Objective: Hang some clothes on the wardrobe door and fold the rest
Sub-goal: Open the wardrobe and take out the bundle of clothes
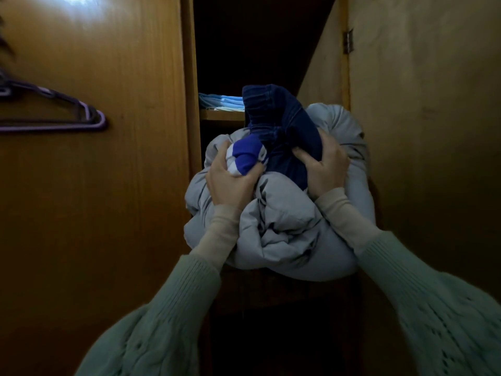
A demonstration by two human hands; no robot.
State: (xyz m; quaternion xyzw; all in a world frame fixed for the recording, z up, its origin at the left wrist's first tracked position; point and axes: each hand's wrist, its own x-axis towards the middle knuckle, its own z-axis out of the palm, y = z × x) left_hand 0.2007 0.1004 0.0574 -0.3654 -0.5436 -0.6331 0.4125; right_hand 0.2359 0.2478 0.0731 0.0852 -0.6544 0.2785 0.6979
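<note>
Clothes (pixel 279 221) sit bundled in your arms right in front of the open wardrobe (pixel 260 63): your left hand (pixel 230 180) clutches the grey and blue-white fabric, your right hand (pixel 326 169) grips the navy piece. Nothing looks hung or folded yet; hangers (pixel 54 115) left of the wardrobe opening are bare. Door panels crowd both sides, so I'd back out before sorting.

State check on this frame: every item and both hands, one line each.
left hand: grips the blue-and-white garment
right hand: grips the dark blue jeans
grey padded jacket: bundled, crumpled, under both
purple hangers: bare, by left door
wardrobe door: open
light blue clothes: folded on shelf
</note>
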